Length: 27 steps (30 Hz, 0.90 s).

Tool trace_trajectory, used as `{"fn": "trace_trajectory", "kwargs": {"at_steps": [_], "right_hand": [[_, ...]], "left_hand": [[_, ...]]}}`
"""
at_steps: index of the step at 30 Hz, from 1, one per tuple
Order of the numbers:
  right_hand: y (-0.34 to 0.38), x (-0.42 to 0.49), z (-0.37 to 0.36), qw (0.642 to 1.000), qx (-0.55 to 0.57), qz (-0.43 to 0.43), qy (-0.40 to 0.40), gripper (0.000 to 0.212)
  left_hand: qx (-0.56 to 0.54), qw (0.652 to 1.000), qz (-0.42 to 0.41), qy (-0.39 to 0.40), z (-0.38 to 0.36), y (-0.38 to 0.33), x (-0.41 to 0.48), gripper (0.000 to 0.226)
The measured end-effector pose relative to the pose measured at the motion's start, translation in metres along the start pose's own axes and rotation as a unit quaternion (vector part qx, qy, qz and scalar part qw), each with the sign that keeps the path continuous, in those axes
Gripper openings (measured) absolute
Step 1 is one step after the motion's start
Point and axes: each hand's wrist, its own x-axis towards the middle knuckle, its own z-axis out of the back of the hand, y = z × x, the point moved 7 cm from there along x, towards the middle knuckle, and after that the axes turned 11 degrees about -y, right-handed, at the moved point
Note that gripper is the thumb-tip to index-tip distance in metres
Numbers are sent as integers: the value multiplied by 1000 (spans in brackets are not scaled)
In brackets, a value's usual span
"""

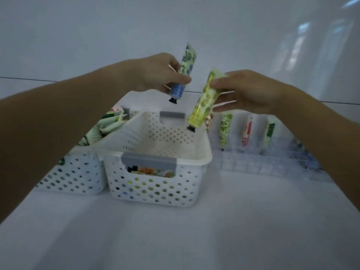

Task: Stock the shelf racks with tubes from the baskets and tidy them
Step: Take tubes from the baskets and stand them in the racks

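- Right hand [251, 92]: fingers pinch yellow-green tube [202, 102] at its crimped end, cap down, tilted, above basket's [208, 154] far right corner.
- Left hand [159, 71]: fingers curled round blue tube [182, 75], cap down.
- Clear rack [253, 164] lies to the right; right hand is nearer, so it probably slots first.

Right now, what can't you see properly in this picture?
All from the head view:
- Tubes in the front basket: its wall hides them; only colours peek through the holes.
- Words on the blue tube in the left hand and yellow-green tube in the right hand: too blurred.
- Clear rack: its right end is behind the right forearm.
- Left basket: partly behind the left forearm.
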Motion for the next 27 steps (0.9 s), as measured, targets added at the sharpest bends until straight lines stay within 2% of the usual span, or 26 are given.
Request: {"fn": "trace_trajectory", "kwargs": {"at_steps": [3, 8, 10, 15, 21, 23, 27], "right_hand": [[3, -21, 48, 995, 54, 22, -78, 8], [-5, -70, 133, 981, 5, 34, -189, 5], [-13, -92, 162, 975, -23, 34, -218, 12], [-38, -138, 214, 952, -167, 57, -250, 13], [-67, -166, 256, 918, -300, 62, -252, 15], [-73, -168, 266, 903, -346, 64, -249, 15], [-81, -165, 280, 895, -369, 55, -244, 13]], "left_hand": [[-53, 999, -11, -1, -30, -30, -5, 16], [-71, 996, -31, 45, -99, -80, -16, 10], [-75, 995, -27, 65, -131, -99, -21, 11], [-107, 993, 25, 51, -212, -122, -38, 17], [-255, 961, 109, -2, -292, -118, -65, 15], [-276, 952, 127, -31, -307, -112, -70, 15], [-283, 943, 132, -116, -315, -103, -75, 5]]}}
